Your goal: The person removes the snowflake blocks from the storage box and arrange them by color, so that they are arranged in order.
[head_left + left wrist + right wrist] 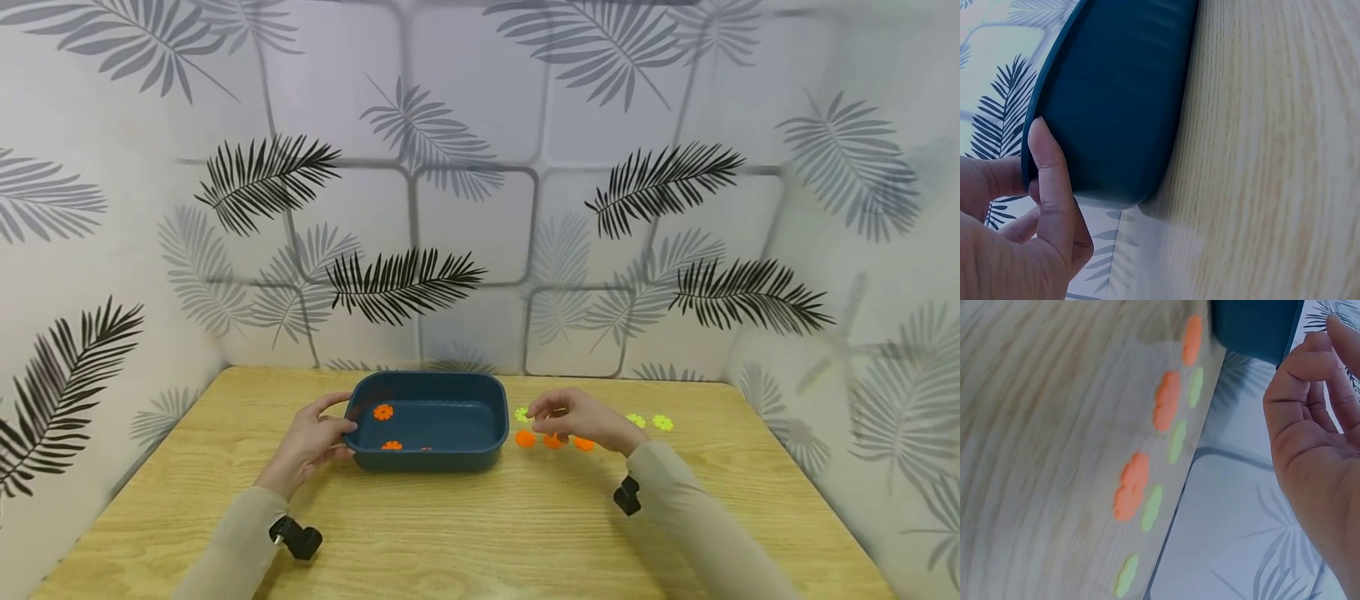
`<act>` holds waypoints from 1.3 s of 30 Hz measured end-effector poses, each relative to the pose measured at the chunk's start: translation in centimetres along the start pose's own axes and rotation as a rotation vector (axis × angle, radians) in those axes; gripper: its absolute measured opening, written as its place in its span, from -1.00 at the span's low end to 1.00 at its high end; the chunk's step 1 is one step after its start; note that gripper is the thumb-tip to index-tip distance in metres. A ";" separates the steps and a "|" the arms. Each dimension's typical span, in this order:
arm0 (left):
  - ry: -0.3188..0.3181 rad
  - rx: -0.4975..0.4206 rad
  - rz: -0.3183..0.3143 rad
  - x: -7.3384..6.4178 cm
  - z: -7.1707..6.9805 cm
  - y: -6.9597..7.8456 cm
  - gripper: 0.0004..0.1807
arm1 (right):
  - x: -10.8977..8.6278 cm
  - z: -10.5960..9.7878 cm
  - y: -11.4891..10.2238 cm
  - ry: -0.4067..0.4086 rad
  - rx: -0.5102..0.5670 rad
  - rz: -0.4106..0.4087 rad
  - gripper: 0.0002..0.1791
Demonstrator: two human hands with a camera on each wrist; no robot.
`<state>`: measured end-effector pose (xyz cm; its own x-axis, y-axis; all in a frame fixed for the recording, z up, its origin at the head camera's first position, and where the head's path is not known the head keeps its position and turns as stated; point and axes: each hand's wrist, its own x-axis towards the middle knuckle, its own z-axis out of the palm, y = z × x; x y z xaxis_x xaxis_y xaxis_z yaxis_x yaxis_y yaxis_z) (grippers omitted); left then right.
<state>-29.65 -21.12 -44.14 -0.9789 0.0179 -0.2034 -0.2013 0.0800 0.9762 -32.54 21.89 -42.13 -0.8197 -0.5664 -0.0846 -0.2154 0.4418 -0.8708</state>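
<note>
A dark blue rectangular plastic tub [431, 461] stands on the table. My left hand [309, 442] pinches its left rim, also seen in the left wrist view, where a finger [1051, 169] lies along the outer wall. Inside are orange flower-shaped pieces [383, 412], one mostly hidden by the front rim. To the right of the tub, my right hand [581, 418] hovers over flower-shaped pieces, its fingers loosely bent with nothing visible between them. Three orange pieces [1131, 487] lie in a row there, beside a row of several yellow-green pieces [1152, 508].
The light wood table [420, 542] ends at a patterned wall [472, 217] just behind the tub. Side walls with leaf prints border it left and right. A small black device [296, 537] sits on the left wrist and another black device [627, 496] on the right.
</note>
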 end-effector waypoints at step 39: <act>0.009 0.000 -0.007 -0.1 0.2 0.1 -0.34 | 9.6 7.9 -5.3 -0.211 -0.079 -0.113 -0.73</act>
<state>-29.54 -20.91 -44.02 -0.9778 0.0086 -0.2095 -0.2082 0.0803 0.9748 -35.10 8.62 -42.20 -0.6611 -0.7442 -0.0955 -0.3465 0.4158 -0.8409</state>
